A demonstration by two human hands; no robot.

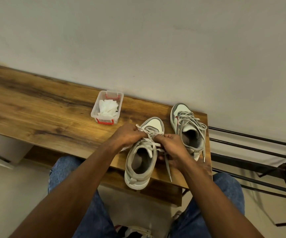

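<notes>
Grey-white sneaker (141, 158) on bench (52, 117) (heel toward camera), pale laces (149, 134) loose; left hand (127, 135) and right hand (172, 146) both pinching laces

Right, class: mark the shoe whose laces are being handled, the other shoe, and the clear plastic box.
near shoe (139, 161), head view, on the insole inside its opening.
far shoe (189, 137), head view, on the dark lining inside its opening.
plastic box (94, 109), head view, on its left wall.

Both hands (130, 134) (172, 148) pinching laces (150, 134) of near sneaker (139, 162) on wooden bench (44, 114).
</notes>
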